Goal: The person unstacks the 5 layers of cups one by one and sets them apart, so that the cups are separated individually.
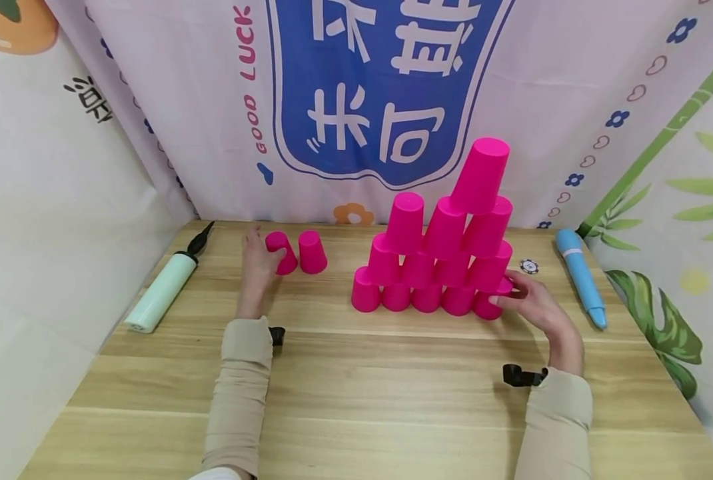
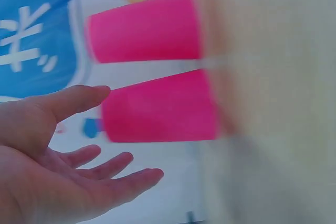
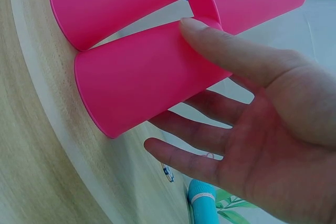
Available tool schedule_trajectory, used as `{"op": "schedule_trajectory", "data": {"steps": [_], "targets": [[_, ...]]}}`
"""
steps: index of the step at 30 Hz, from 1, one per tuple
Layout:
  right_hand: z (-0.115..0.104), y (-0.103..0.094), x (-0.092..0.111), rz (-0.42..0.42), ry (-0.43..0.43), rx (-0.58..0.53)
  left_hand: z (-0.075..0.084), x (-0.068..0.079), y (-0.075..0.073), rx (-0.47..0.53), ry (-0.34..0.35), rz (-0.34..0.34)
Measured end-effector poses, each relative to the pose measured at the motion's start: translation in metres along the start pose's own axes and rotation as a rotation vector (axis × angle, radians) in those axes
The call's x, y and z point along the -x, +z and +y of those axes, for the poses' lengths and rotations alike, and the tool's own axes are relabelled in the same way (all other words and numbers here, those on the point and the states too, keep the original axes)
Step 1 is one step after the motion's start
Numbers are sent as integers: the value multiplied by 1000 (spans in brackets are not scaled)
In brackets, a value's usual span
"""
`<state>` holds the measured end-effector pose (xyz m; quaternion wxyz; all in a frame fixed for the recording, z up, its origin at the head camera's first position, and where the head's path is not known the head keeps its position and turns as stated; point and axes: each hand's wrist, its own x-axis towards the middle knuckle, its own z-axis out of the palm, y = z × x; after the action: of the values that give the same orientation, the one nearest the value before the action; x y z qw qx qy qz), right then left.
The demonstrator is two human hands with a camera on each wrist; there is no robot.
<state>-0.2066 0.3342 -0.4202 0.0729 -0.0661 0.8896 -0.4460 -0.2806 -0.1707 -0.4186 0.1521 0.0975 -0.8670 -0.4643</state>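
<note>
Wood table [image 1: 356, 400] holds a pink cup pyramid [image 1: 440, 253]. At its right bottom corner, the right hand [image 1: 533, 303] touches the end cup [image 1: 488, 305], fingers straight and apart. Left of the pyramid, the left hand [image 1: 257, 260] touches two loose cups [image 1: 299, 253], fingers relaxed and apart.

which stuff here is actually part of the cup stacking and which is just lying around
In use:
pink cup pyramid, right hand touching its bottom right cup
two loose pink cups, left hand open beside them

Lying about:
pale green hand pump, far left
blue pen-shaped device, far right
small round chip behind the right hand
</note>
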Motion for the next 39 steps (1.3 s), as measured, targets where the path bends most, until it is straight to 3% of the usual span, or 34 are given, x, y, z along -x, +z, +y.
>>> {"op": "schedule_trajectory", "data": {"steps": [7, 12, 19, 24, 30, 39], "targets": [[-18, -2, 7, 1, -4, -4, 33, 11, -14, 10, 131, 39], [-1, -2, 0, 3, -13, 0, 58, 23, -15, 7, 216, 92], [0, -4, -1, -1, 26, -29, 94, 45, -13, 66, 345, 137], [1, -4, -1, -10, 39, -38, 110, 59, -10, 130, 410, 139], [2, -1, 0, 5, 18, -15, 126, 62, -7, 211, 403, 67], [-1, 1, 1, 7, 18, 26, 173, 73, 9, 346, 511, -105]]}}
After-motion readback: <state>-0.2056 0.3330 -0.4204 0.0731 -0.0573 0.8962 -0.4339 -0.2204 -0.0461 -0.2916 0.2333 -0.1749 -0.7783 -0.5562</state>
